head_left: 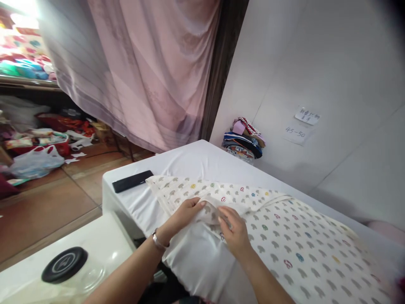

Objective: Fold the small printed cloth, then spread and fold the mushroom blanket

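Note:
A white cloth with grey and coloured mushroom-like prints lies spread over the white-covered table. One edge of it is lifted and folded over between my hands. My left hand, with a silver bracelet at the wrist, pinches that edge between thumb and fingers. Just to its right, my right hand has its thumb and fingers closed on the same edge. The fabric hides part of the fingertips.
A black phone lies at the table's left corner. A jar with a black lid stands on a white surface at lower left. Folded clothes are stacked by the wall. A pink curtain hangs behind; bags lie on the floor.

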Demonstrator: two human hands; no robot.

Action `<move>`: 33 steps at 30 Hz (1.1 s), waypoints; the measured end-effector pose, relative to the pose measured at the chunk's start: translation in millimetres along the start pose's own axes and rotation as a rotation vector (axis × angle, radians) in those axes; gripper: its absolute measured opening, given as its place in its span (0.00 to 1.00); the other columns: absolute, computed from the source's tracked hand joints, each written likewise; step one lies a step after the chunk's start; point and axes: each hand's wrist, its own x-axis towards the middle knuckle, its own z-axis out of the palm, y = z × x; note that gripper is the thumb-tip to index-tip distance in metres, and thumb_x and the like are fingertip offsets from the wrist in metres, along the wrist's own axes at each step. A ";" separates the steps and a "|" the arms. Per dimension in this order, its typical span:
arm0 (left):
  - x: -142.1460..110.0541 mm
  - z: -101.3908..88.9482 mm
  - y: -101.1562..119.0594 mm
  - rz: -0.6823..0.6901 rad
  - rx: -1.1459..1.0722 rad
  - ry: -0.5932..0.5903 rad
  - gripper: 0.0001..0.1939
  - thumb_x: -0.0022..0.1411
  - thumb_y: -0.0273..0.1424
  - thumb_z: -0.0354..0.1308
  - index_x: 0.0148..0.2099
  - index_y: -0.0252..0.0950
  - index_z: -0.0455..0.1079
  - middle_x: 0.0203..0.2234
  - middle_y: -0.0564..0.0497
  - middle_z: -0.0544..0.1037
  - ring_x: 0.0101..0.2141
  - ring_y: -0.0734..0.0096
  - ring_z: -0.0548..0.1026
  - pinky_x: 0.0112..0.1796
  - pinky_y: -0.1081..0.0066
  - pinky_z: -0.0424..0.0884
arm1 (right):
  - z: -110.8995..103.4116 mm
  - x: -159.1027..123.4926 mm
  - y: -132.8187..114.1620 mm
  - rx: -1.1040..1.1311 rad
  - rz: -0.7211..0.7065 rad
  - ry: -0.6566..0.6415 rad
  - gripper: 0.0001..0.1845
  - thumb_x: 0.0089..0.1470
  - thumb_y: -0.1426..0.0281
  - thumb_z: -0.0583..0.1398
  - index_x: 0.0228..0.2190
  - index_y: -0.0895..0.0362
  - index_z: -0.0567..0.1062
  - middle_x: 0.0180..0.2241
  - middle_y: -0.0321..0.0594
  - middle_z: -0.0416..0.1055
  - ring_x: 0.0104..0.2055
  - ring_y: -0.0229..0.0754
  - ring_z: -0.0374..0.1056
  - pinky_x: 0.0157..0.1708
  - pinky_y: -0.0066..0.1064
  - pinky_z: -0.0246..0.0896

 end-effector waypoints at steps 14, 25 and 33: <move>-18.9 13.4 7.4 0.111 0.143 -0.042 0.19 0.59 0.45 0.48 0.28 0.35 0.67 0.21 0.55 0.66 0.26 0.75 0.63 0.29 0.75 0.60 | 12.4 7.7 -13.0 0.137 0.087 -0.057 0.12 0.58 0.67 0.52 0.37 0.54 0.74 0.35 0.39 0.73 0.39 0.40 0.68 0.40 0.31 0.64; -25.3 9.2 15.8 0.162 0.248 0.037 0.15 0.59 0.40 0.48 0.29 0.36 0.69 0.24 0.54 0.70 0.28 0.73 0.66 0.30 0.74 0.62 | 3.1 12.1 -17.7 0.018 0.001 -0.007 0.10 0.58 0.68 0.51 0.33 0.54 0.73 0.36 0.41 0.70 0.40 0.41 0.65 0.41 0.34 0.62; -30.6 14.6 15.4 0.208 0.480 0.088 0.09 0.54 0.39 0.55 0.29 0.38 0.65 0.23 0.55 0.69 0.26 0.73 0.64 0.27 0.73 0.59 | 8.2 15.0 -17.0 0.034 -0.028 -0.034 0.09 0.58 0.68 0.51 0.34 0.53 0.71 0.36 0.39 0.71 0.42 0.41 0.65 0.44 0.36 0.60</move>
